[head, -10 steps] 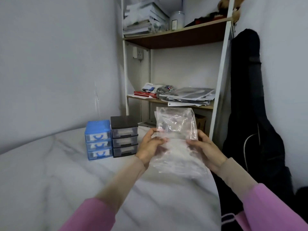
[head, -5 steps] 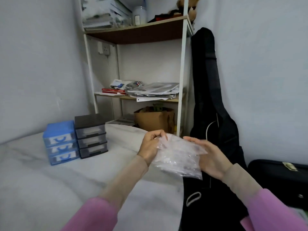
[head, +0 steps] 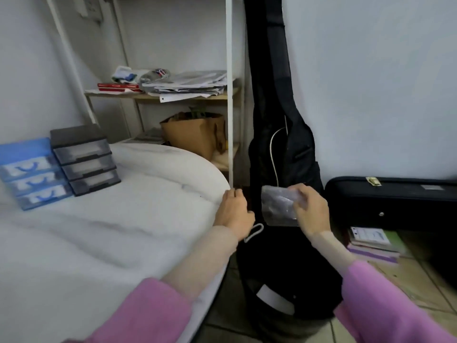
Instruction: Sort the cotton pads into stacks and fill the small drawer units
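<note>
We found the white table [head: 99, 231] open before the drawer units [head: 85, 160]; guitar bag [head: 284, 144] blocked its right.

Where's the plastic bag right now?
In the head view the clear plastic bag is right of centre, held in the right hand off the table's edge, in front of the black guitar bag.

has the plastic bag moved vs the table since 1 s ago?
Yes. The plastic bag went right, off the table edge, held by the right hand alone.
</note>
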{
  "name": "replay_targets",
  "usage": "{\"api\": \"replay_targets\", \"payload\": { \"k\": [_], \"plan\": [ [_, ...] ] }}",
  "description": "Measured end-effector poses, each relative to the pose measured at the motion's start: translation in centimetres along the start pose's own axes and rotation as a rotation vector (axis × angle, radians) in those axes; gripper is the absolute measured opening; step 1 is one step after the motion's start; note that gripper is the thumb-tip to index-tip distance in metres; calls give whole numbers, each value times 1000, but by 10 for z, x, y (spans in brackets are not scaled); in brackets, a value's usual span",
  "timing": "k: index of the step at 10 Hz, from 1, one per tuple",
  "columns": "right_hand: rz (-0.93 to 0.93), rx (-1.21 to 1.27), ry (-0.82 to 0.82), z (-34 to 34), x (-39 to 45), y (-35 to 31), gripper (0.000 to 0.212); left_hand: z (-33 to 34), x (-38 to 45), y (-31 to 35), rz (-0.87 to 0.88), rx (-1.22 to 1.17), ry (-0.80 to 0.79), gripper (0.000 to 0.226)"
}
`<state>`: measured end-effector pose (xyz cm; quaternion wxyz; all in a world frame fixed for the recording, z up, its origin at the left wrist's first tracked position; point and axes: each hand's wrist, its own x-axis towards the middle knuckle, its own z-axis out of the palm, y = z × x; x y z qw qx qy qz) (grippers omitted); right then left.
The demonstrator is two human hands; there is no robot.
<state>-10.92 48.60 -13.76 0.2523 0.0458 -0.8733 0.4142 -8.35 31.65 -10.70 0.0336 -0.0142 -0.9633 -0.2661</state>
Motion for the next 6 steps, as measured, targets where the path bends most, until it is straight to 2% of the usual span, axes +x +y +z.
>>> {"api": "replay_targets", "payload": {
  "k": [1, 2, 3, 4, 5, 6],
  "plan": [
    [-71, -182, -87, 17, -32, 27, 37, 8, -15, -3, 14, 196, 16, 61],
    [-49, -447, -326, 33, -60, 52, 43, 11, -18, -6, 35, 250, 69, 59],
    [78, -699, -742, 48, -77, 72, 61, 12, -18, -7, 46, 264, 104, 57],
    [236, -650, -941, 55, -86, 87, 66, 14, -18, -8, 52, 269, 110, 55],
    [267, -547, -928, 51, -88, 92, 44, 13, -18, -8, 55, 292, 108, 56],
    [287, -408, -884, 38, -84, 93, 31, 16, -27, -8, 91, 359, 90, 62]
  ]
}}
